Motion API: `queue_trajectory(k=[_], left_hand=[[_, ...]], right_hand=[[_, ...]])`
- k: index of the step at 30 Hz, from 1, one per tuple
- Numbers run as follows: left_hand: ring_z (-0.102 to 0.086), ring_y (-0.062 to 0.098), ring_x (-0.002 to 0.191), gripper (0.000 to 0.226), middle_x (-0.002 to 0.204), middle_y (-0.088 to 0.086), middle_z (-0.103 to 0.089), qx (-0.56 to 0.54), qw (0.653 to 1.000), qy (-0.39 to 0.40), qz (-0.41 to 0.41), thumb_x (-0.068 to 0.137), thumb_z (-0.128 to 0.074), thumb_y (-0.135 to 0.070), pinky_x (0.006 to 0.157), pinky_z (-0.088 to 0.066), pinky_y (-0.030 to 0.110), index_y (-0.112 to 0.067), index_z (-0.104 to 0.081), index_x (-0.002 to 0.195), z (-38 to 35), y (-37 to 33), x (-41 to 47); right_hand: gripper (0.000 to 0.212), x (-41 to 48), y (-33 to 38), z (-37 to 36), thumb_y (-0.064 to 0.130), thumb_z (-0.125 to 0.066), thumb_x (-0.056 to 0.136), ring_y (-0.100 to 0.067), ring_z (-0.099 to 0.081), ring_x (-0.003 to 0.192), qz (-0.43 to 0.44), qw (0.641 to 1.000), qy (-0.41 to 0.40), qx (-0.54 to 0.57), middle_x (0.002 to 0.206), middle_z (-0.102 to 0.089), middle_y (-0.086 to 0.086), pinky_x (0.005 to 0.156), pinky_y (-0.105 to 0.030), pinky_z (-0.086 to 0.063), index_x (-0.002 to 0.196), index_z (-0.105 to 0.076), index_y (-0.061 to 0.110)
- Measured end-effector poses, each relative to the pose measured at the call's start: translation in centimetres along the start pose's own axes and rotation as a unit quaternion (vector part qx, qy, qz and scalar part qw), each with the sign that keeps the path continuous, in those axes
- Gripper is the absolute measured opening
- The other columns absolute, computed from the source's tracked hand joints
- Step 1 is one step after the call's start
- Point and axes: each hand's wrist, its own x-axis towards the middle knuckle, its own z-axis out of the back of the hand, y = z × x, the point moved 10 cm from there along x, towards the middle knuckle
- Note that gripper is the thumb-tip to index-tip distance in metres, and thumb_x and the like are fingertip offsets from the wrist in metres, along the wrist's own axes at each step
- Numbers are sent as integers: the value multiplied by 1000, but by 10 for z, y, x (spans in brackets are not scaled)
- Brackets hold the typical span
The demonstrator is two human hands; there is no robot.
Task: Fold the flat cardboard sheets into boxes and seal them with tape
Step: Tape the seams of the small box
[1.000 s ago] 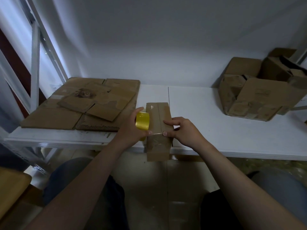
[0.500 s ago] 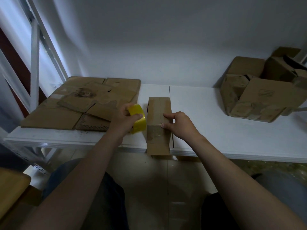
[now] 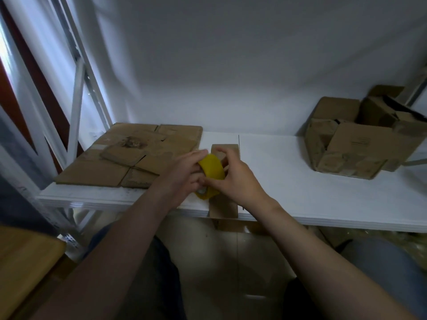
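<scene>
Off the box at the shelf's near edge now, gripping the yellow tape roll above it with right hand and left hand, likely picking loose another strip.

One tape roll; two hands

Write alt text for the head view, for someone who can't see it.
A person's left hand and right hand both grip a yellow tape roll over a small cardboard box at the near edge of a white shelf. To the left lie flat cardboard sheets; far right sit assembled boxes.
</scene>
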Motion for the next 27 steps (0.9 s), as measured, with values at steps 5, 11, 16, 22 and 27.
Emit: queue_trajectory(k=[5, 11, 16, 22, 27], left_hand=[[-64, 27, 112, 28, 125, 6, -65, 25, 996, -84, -16, 98, -62, -36, 81, -55, 37, -27, -67, 124, 8, -2, -2], [-52, 15, 73, 24, 84, 2, -60, 95, 982, -153, -61, 92, -72, -31, 62, -41, 26, -15, -71, 111, 16, -16, -6], [-63, 13, 78, 23, 87, 0, -69, 84, 979, -168, -74, 92, -72, -37, 53, -45, 23, -17, -72, 103, 27, -30, -6], [-66, 11, 79, 18, 92, 3, -71, 100, 982, -146, -73, 92, -73, -31, 61, -53, 25, -19, -74, 106, 29, -31, -4], [-75, 11, 82, 19, 100, 2, -78, 69, 989, -116, -60, 95, -70, -22, 79, -60, 34, -15, -71, 113, 24, -21, -4]], right_hand=[[63, -7, 14, 31, 34, -84, 76, -7, -59, 85, 36, 998, -50, 24, 97, -54, 16, 73, -33, -54, 122, -41, 34], [44, -14, 34, 44, 29, -80, 78, -13, -54, 100, 139, 986, -23, -87, 113, -57, 9, 82, -36, -52, 114, -56, 34], [39, -19, 38, 58, 23, -77, 79, -7, -51, 98, 202, 972, -2, -118, 109, -51, 15, 80, -19, -43, 115, -62, 31], [37, -21, 38, 64, 25, -76, 81, -10, -52, 99, 233, 963, 13, -136, 110, -51, 15, 80, -22, -44, 116, -63, 31], [36, -22, 36, 66, 22, -76, 82, -10, -53, 98, 246, 959, 12, -140, 111, -55, 8, 81, -22, -44, 116, -65, 26]])
